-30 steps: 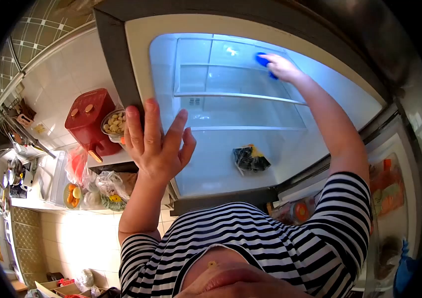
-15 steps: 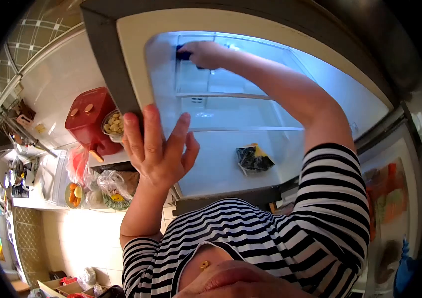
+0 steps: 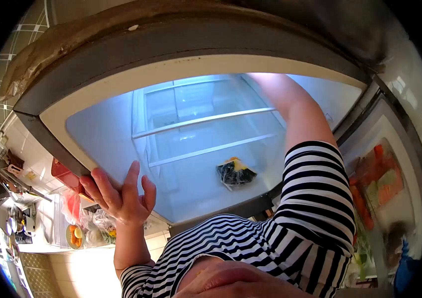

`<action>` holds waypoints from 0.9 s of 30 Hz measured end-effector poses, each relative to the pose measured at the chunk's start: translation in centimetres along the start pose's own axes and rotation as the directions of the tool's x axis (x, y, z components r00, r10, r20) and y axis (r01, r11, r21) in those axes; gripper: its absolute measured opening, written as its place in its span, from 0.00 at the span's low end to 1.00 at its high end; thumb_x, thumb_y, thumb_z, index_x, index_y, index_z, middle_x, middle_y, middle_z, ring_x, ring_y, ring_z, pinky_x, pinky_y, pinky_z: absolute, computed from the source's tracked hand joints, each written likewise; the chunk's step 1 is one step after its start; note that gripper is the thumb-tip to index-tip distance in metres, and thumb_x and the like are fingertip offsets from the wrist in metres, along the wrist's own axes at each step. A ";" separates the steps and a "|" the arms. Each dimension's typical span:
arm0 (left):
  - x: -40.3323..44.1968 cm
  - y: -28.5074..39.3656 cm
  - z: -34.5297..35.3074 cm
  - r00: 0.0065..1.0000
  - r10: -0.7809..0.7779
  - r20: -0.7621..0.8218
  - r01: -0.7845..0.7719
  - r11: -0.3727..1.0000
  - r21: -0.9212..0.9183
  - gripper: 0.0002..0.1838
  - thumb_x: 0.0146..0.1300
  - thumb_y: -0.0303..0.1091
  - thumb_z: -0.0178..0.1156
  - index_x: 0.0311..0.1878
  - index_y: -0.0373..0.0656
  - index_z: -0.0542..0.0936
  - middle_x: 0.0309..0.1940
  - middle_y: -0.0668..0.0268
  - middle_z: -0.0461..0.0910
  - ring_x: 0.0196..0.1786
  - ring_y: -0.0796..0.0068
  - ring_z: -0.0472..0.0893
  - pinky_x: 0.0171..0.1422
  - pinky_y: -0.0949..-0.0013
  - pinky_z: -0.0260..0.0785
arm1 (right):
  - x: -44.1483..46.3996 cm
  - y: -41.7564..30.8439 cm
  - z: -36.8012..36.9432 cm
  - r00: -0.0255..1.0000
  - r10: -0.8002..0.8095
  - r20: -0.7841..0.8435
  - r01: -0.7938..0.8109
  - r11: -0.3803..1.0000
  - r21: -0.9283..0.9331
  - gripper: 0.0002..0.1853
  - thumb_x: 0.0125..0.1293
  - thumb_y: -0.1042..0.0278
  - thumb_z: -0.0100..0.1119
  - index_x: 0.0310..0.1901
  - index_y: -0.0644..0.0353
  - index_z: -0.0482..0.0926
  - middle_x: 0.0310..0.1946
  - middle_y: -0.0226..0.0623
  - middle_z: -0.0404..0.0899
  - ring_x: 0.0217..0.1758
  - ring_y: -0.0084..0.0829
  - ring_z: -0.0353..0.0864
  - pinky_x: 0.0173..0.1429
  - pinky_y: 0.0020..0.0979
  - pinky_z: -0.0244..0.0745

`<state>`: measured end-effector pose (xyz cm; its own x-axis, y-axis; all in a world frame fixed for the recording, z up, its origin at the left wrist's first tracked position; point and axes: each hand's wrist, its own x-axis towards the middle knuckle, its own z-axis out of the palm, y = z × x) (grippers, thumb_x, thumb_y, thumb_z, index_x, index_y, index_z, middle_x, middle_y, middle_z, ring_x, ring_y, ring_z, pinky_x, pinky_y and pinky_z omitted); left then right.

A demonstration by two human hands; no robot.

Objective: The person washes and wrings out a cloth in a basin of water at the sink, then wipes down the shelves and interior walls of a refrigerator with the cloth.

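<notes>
My left hand point(image 3: 120, 197) is at the lower left edge of the open fridge point(image 3: 121, 90), fingers spread; its fingertips appear to rest on the frame. My right forearm point(image 3: 290, 97) reaches up inside the fridge, and my right hand is hidden behind the upper rim, so what it holds cannot be seen. Two glass shelves with pale front edges cross the lit interior, such as the upper shelf edge point(image 3: 206, 122). On the fridge floor lies a plastic-wrapped piece of dark green and yellow food point(image 3: 236, 172), possibly pumpkin.
The fridge door point(image 3: 394, 129) stands open on the right, with bagged food point(image 3: 377, 179) in its shelves. At left, a red appliance point(image 3: 66, 175), plastic bags point(image 3: 71, 206) and a bowl of orange and yellow fruit point(image 3: 75, 235) sit near the counter.
The view has tilted up and closer to the fridge. My right hand, earlier on a dark blue cloth-like item at the upper left shelf, has moved right and out of sight. My left hand stays at the edge.
</notes>
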<state>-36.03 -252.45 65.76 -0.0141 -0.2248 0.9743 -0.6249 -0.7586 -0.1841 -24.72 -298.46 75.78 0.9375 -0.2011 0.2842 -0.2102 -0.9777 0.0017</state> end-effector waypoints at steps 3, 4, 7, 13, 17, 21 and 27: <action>0.3 0.0 0.1 1.000 0.025 0.015 -0.025 0.999 0.021 0.13 0.53 0.41 0.54 0.39 0.49 0.84 0.66 0.45 0.54 0.69 0.36 0.49 0.68 0.39 0.45 | 0.2 3.5 -0.3 0.982 0.187 0.029 -0.185 0.981 -0.066 0.27 0.59 0.64 0.44 0.63 0.48 0.64 0.62 0.44 0.64 0.63 0.46 0.64 0.66 0.41 0.58; 0.2 0.2 0.3 1.000 0.010 -0.003 -0.009 1.000 0.020 0.14 0.54 0.41 0.54 0.39 0.49 0.84 0.66 0.45 0.54 0.70 0.37 0.48 0.68 0.38 0.44 | 0.8 2.8 -0.1 0.989 0.149 0.025 -0.147 0.987 -0.060 0.27 0.59 0.63 0.44 0.63 0.47 0.64 0.62 0.44 0.63 0.63 0.46 0.64 0.66 0.41 0.59; 0.4 0.2 0.3 1.000 0.011 -0.018 -0.011 1.000 -0.003 0.14 0.54 0.42 0.55 0.39 0.49 0.83 0.67 0.47 0.53 0.70 0.38 0.47 0.68 0.37 0.44 | 1.4 -3.9 0.2 0.993 -0.115 0.037 0.115 0.993 0.010 0.27 0.59 0.63 0.43 0.64 0.46 0.63 0.63 0.44 0.63 0.63 0.46 0.65 0.65 0.42 0.60; 0.5 0.4 0.2 0.998 0.043 -0.040 -0.043 0.999 -0.006 0.13 0.56 0.41 0.56 0.42 0.52 0.83 0.66 0.48 0.56 0.70 0.44 0.51 0.67 0.37 0.46 | -5.9 -14.6 -0.5 0.915 -0.397 0.067 0.393 0.917 0.066 0.27 0.59 0.64 0.43 0.63 0.44 0.64 0.61 0.39 0.65 0.62 0.42 0.66 0.64 0.41 0.62; 0.1 0.7 0.4 0.999 -0.018 -0.048 0.014 0.997 -0.075 0.14 0.57 0.42 0.54 0.42 0.50 0.83 0.65 0.47 0.58 0.70 0.39 0.50 0.67 0.37 0.44 | -13.5 -14.4 -0.9 0.952 -0.303 -0.044 0.306 0.927 0.219 0.22 0.57 0.68 0.45 0.55 0.49 0.74 0.56 0.40 0.71 0.57 0.43 0.70 0.62 0.40 0.64; -0.9 4.4 -1.5 0.999 0.018 -0.051 -0.036 0.929 -0.369 0.12 0.57 0.34 0.56 0.43 0.43 0.78 0.57 0.47 0.66 0.59 0.47 0.66 0.62 0.46 0.57 | -21.4 -14.4 -0.9 0.875 -0.282 -0.394 0.341 0.936 0.089 0.19 0.55 0.67 0.52 0.51 0.46 0.75 0.50 0.35 0.75 0.53 0.37 0.74 0.54 0.40 0.70; -3.0 13.2 5.0 0.854 0.026 0.519 0.463 0.413 -0.784 0.35 0.49 0.24 0.64 0.61 0.38 0.61 0.52 0.56 0.69 0.49 0.64 0.74 0.50 0.64 0.69 | -28.8 -14.2 2.8 0.941 0.139 -0.309 0.223 0.435 0.873 0.20 0.57 0.73 0.56 0.52 0.56 0.68 0.44 0.39 0.74 0.47 0.35 0.75 0.50 0.29 0.69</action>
<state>-40.33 -264.89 59.71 0.3768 -0.5293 0.7602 -0.8766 0.0614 0.4772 -47.92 -278.93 64.86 0.7670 -0.3059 0.5640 0.3593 -0.5235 -0.7726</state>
